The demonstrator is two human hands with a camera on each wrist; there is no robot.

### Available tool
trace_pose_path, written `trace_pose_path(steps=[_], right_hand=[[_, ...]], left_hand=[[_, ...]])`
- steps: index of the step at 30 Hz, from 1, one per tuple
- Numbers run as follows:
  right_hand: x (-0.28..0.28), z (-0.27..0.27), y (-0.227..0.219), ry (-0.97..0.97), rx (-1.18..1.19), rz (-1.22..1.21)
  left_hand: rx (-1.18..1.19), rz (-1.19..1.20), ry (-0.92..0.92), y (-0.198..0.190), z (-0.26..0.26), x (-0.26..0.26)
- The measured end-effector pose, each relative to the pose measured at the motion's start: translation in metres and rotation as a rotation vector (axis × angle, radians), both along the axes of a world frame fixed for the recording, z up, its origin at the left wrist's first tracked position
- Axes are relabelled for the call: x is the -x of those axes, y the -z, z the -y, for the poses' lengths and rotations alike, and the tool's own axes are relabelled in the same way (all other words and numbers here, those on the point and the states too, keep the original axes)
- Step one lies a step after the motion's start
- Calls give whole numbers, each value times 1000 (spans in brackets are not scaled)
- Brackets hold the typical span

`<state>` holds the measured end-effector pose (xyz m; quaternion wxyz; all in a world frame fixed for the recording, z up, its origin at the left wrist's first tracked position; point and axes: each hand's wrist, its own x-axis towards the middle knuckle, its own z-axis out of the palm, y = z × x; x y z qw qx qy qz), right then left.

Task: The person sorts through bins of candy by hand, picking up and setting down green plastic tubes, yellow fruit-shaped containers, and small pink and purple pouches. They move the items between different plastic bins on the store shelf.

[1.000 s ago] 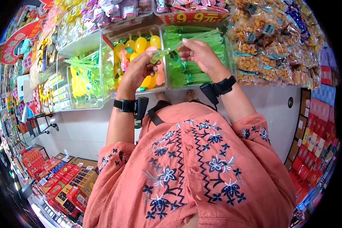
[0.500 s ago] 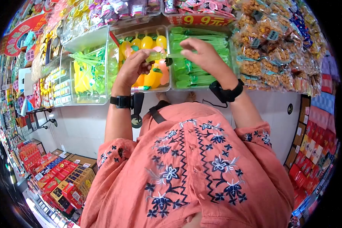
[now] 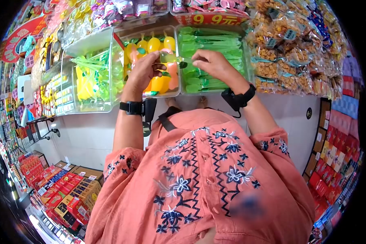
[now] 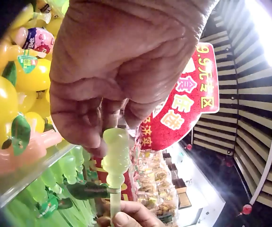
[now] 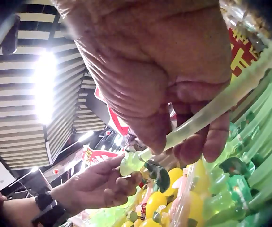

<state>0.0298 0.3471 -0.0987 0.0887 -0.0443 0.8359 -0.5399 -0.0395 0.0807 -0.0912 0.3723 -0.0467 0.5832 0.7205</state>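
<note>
Clear plastic bins [image 3: 110,44] of green sticks and yellow fruit-shaped toys sit directly beneath your hands. The pale green translucent stick [image 5: 207,113] has a ribbed bulb end. Your left hand [image 3: 144,73] pinches the bulb; your right hand [image 3: 213,65] pinches the thin shaft, above the bins.

The green tube [image 5: 211,109] pinched by both hands looks like soft, translucent, glossy plastic with a ribbed bulb end. The bins [image 3: 110,36] along the shelf edge are clear, hard, shiny plastic. The yellow fruit-shaped bottles [image 4: 3,94] are smooth and glossy. The snack bags [image 3: 280,44] are crinkly clear film. The blouse [image 3: 207,183] is matt woven cloth with stitched embroidery.
</note>
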Motion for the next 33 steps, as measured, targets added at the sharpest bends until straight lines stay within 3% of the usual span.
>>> trace_pose_path(steps=[10,17,33], right_hand=[[0,-24,26,-4,-46,0],[15,-52,38,17,-491,-157],[28,-49,81,55,-672,-280]], left_hand=[[36,85,38,14,-18,-2],[45,35,19,20,-32,5],[81,28,2,22,-21,-6]])
